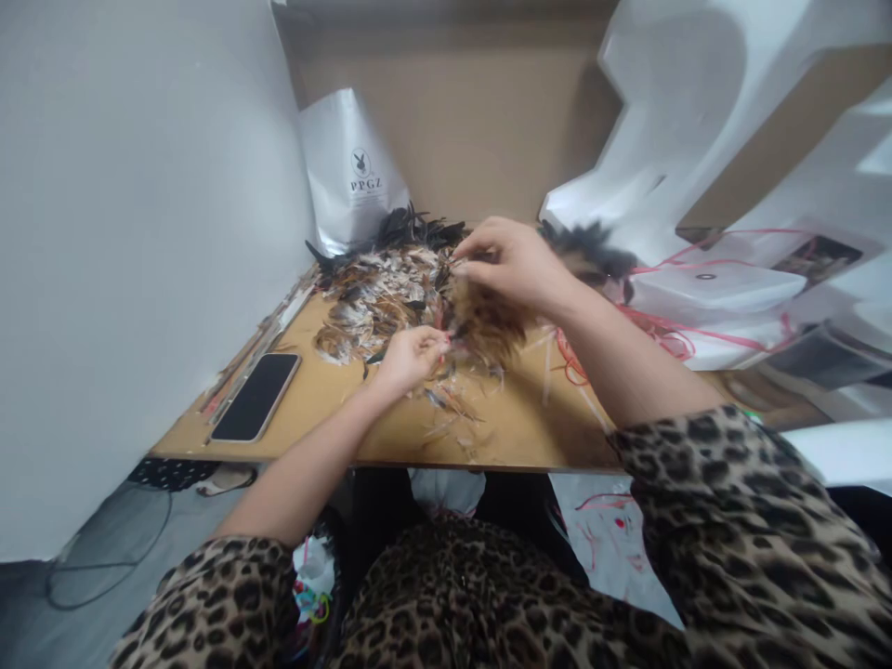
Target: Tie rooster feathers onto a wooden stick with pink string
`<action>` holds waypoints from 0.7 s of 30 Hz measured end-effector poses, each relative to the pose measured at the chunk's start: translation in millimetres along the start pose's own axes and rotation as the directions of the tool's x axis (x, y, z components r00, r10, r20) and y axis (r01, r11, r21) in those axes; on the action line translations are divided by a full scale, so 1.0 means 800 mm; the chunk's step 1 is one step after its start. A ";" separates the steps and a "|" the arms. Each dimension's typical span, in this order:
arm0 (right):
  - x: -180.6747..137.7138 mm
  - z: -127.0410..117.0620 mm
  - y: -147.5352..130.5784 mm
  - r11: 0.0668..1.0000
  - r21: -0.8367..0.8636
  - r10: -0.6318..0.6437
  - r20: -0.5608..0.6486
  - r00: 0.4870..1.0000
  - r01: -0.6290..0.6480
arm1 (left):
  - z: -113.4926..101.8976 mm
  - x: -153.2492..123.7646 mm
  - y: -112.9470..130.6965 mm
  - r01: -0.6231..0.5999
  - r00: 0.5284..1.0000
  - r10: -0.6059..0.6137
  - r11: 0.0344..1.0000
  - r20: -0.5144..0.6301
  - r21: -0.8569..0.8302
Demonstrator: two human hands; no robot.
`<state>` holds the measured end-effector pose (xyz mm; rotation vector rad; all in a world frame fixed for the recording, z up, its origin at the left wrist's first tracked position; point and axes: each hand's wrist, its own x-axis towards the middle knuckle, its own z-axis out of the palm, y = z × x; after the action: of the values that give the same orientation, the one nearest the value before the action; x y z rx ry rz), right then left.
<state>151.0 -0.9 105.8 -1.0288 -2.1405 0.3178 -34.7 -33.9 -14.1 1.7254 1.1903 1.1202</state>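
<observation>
A bunch of brown feathers [491,325] hangs over the table, blurred by motion. My left hand [411,360] is closed in a pinch at the lower left end of this bunch. Above it is my right hand [512,260], its thumb and forefinger curled towards each other at a dark feathery tuft; what lies between the fingertips is too blurred to make out. Behind and left of both hands spreads a pile of loose brown, white and black feathers [380,297]. Small feather scraps [452,409] lie on the tabletop below my hands.
A phone [256,398] lies at the left of the wooden table [390,432]. A white printed bag [345,177] stands behind the feathers. On the right are pink-red string [673,339], black feathers [592,251] and a white plastic container [717,288]. A wall [153,186] borders the left.
</observation>
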 end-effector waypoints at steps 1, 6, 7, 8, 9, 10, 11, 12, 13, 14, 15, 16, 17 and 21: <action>-0.014 -0.008 -0.005 0.992 0.127 0.019 -0.052 0.998 -0.012 | -0.003 0.004 0.000 0.100 0.994 -0.105 0.986 -0.026 -0.136; -0.076 0.017 0.011 0.793 0.502 0.299 0.172 0.939 -0.345 | -0.010 0.021 0.015 0.279 0.954 -0.288 0.765 0.079 -0.580; -0.082 0.033 0.021 0.731 0.552 0.374 0.167 0.912 -0.401 | -0.007 0.023 0.019 0.285 0.953 -0.285 0.735 0.101 -0.615; -0.085 0.050 0.031 0.663 0.612 0.428 0.161 0.889 -0.430 | -0.003 0.024 0.022 0.287 0.953 -0.280 0.712 0.115 -0.641; -0.086 0.066 0.039 0.599 0.664 0.460 0.172 0.871 -0.447 | 0.002 0.024 0.024 0.285 0.954 -0.273 0.698 0.124 -0.657; -0.085 0.080 0.046 0.540 0.707 0.473 0.194 0.859 -0.456 | 0.007 0.025 0.026 0.278 0.956 -0.264 0.693 0.125 -0.665; -0.083 0.092 0.052 0.486 0.739 0.472 0.226 0.852 -0.466 | 0.013 0.025 0.026 0.263 0.961 -0.250 0.699 0.116 -0.665; -0.081 0.101 0.055 0.443 0.756 0.460 0.268 0.846 -0.481 | 0.018 0.024 0.026 0.242 0.967 -0.235 0.713 0.100 -0.659; -0.078 0.107 0.058 0.411 0.762 0.444 0.313 0.840 -0.501 | 0.023 0.024 0.024 0.217 0.972 -0.222 0.732 0.075 -0.646; -0.076 0.112 0.059 0.390 0.758 0.427 0.354 0.832 -0.523 | 0.026 0.024 0.022 0.195 0.976 -0.215 0.755 0.045 -0.627; -0.073 0.114 0.060 0.382 0.747 0.419 0.384 0.823 -0.543 | 0.029 0.024 0.020 0.178 0.977 -0.215 0.777 0.011 -0.604; -0.071 0.116 0.062 0.389 0.736 0.420 0.393 0.818 -0.554 | 0.032 0.024 0.017 0.163 0.976 -0.218 0.798 -0.025 -0.580; -0.068 0.118 0.063 0.409 0.731 0.426 0.377 0.822 -0.547 | 0.034 0.025 0.013 0.152 0.973 -0.222 0.817 -0.061 -0.556; -0.061 0.130 0.069 0.571 0.703 0.446 0.169 0.879 -0.425 | 0.041 0.031 -0.004 0.090 0.959 -0.205 0.875 -0.195 -0.476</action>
<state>129.9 7.0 -19.9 -1.0269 -1.4415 1.2802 -0.4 -12.7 -22.5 1.1380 1.0631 1.4130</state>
